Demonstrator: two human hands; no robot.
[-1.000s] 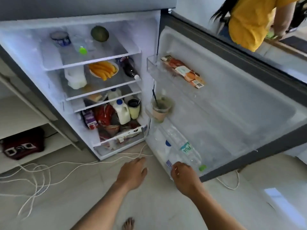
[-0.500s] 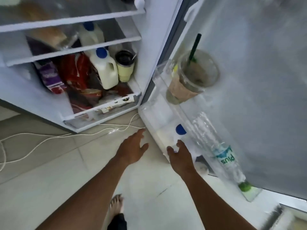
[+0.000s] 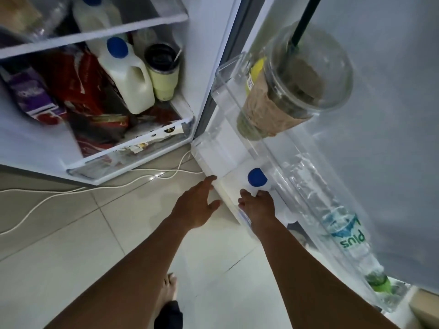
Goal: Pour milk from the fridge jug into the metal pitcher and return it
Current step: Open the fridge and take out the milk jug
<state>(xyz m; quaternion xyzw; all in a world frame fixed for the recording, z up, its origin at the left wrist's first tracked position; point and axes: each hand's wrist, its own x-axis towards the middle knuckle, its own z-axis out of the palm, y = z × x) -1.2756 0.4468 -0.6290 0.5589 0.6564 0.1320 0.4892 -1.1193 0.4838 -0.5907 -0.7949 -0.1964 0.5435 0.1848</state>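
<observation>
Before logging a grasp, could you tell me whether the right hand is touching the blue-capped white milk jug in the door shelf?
Touching: the head view shows the right hand with fingers on the blue-capped white milk jug.

The view sits much closer to the open fridge than a second ago: the upper shelves and the person in yellow are out of sight, and the bottom door shelf [image 3: 228, 162] fills the middle. The right hand [image 3: 257, 207] now reaches over that shelf's front edge, fingers at the jug [image 3: 234, 186] just below its blue cap [image 3: 257, 177]. The left hand [image 3: 198, 205], spread, now touches the shelf's outer front wall.
</observation>
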